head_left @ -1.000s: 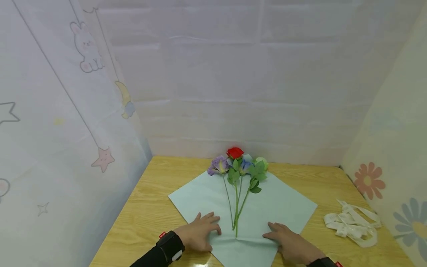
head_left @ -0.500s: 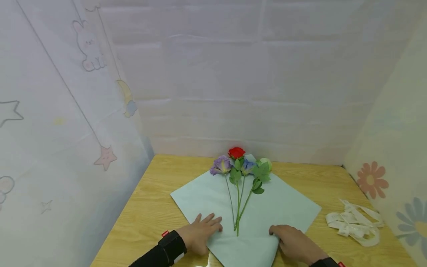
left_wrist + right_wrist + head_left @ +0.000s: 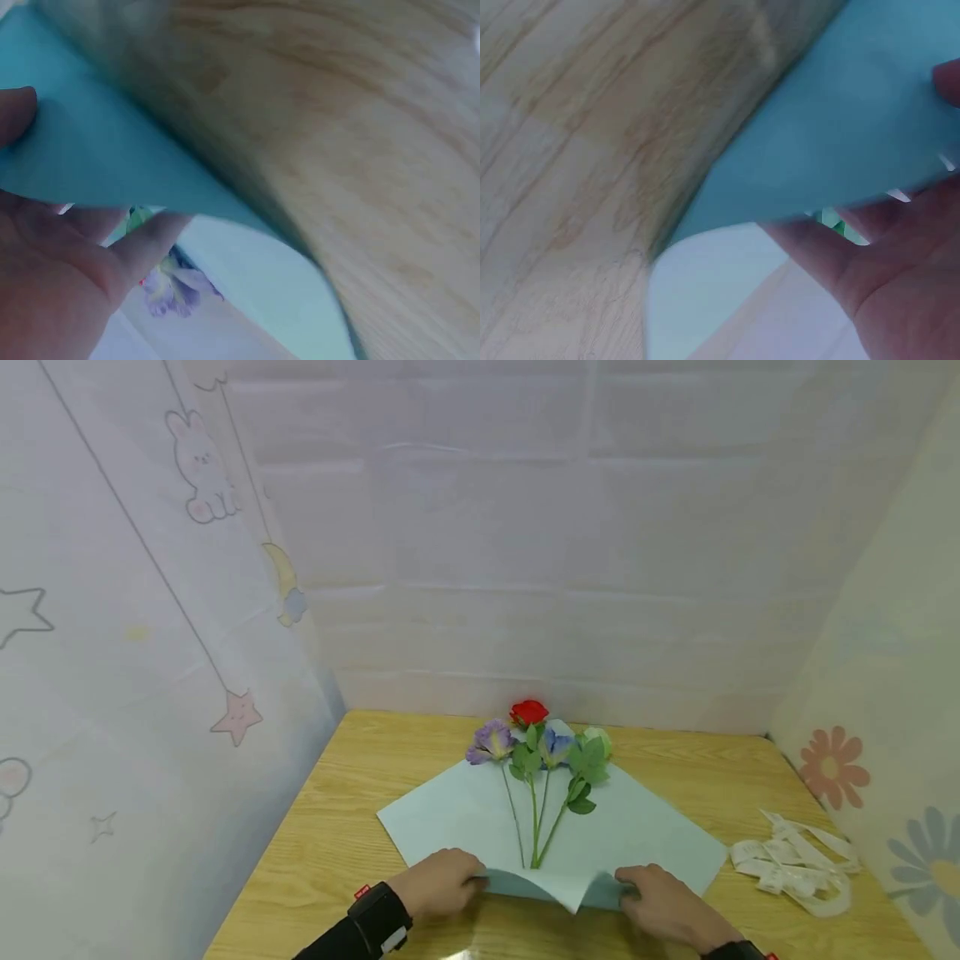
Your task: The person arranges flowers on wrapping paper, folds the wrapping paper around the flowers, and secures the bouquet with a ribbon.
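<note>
A pale blue-green sheet of wrapping paper (image 3: 442, 818) lies on the table with its near edge lifted and curled up. My left hand (image 3: 437, 883) pinches that edge on the left, and my right hand (image 3: 663, 903) pinches it on the right. In both wrist views the thumb is on one face of the paper and the fingers are behind it. Between the hands a pointed flap dips. On the sheet lie a red rose (image 3: 529, 711), a purple flower (image 3: 491, 742), a blue flower (image 3: 556, 747) and a pale green flower (image 3: 597, 737), stems towards me.
A loose heap of white ribbon (image 3: 795, 860) lies on the wooden table (image 3: 330, 827) at the right. A pale backdrop (image 3: 480, 568) rises behind the table's far edge, and printed sheets hang on both sides.
Both hands have gone from lying on the paper to gripping its near edge. That edge has lifted and folded up towards the stems, baring the table in front.
</note>
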Demonstrator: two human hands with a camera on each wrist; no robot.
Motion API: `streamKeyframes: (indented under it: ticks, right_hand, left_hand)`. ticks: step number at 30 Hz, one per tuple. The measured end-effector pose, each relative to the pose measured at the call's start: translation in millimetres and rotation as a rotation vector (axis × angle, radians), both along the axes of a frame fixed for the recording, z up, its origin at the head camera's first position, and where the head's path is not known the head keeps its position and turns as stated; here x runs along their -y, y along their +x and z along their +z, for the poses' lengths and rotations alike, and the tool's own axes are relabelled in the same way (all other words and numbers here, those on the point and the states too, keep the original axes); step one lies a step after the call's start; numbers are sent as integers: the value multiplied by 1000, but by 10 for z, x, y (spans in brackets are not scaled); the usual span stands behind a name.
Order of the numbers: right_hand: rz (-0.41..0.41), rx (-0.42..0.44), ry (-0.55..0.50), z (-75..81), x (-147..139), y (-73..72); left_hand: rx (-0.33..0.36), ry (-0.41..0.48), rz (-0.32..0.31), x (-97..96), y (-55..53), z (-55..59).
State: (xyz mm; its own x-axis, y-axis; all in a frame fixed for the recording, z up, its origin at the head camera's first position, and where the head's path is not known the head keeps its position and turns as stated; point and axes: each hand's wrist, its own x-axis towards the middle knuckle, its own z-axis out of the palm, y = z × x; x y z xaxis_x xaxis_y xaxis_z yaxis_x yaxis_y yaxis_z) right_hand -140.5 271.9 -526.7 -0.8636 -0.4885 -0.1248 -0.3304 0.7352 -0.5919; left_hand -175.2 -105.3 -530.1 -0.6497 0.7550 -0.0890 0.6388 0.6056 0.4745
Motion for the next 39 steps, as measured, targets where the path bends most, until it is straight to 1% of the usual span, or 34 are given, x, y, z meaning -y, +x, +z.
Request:
streamKeyframes:
  ticks: [2,4,6,7,9,11,13,16,18,20,22,24,26,28,30,31,33,35,36,37,38,39]
  right_hand:
    - [-50,45,-22,8,-4,-38]
    - [-110,93,-41,19,-15,-89]
    - [-171,140,-58,37,-15,-153]
    - [-202,156,-54,44,-11,-189]
    - [-238,152,-32,51,4,-262]
    - [-270,131,-6,40,21,-319]
    - [-315,124,12,-3,41,-365]
    - [-380,114,27,-109,55,-381]
    - [-424,122,23,-189,56,-375]
    - [-445,122,24,-262,46,-362]
    - [-457,124,30,-313,39,-359]
    - [-460,123,69,-316,48,-355]
    - [-455,106,140,-284,88,-351]
    - [-441,51,219,-247,147,-340]
    - [-424,-45,288,-226,237,-331]
    - [-412,-107,310,-227,286,-327]
    - [-373,-262,345,-235,395,-316]
    - [-318,-408,356,-241,521,-304]
    - [-285,-467,351,-249,582,-297]
    - [-246,-513,342,-250,645,-291]
    - [-206,-541,331,-259,700,-288]
    - [-175,-542,308,-268,754,-280]
  left_hand:
    - [132,76,61,24,-92,15]
    - [205,127,116,42,-202,9]
    - [241,152,172,38,-323,-9]
    - [247,154,199,30,-379,-19]
    - [238,135,256,7,-474,-31]
    - [249,105,322,-21,-539,-41]
    - [254,77,381,-49,-565,-38]
    - [258,56,451,-87,-540,-40]
    - [243,53,478,-107,-503,-47]
    - [235,57,500,-119,-462,-66]
    - [202,51,523,-122,-431,-89]
    - [150,24,552,-143,-422,-143]
    - [57,-28,580,-207,-410,-181]
    - [-71,-80,569,-301,-400,-232]
    - [-190,-125,512,-419,-378,-248]
    - [-250,-148,464,-470,-364,-248]
    - [-339,-171,369,-558,-345,-261]
    - [-371,-181,318,-641,-333,-252]
    - [-372,-184,310,-678,-332,-251]
    - [-369,-187,315,-714,-337,-251]
    - [-368,-196,326,-748,-342,-246]
    - [-362,-212,338,-778,-349,-240]
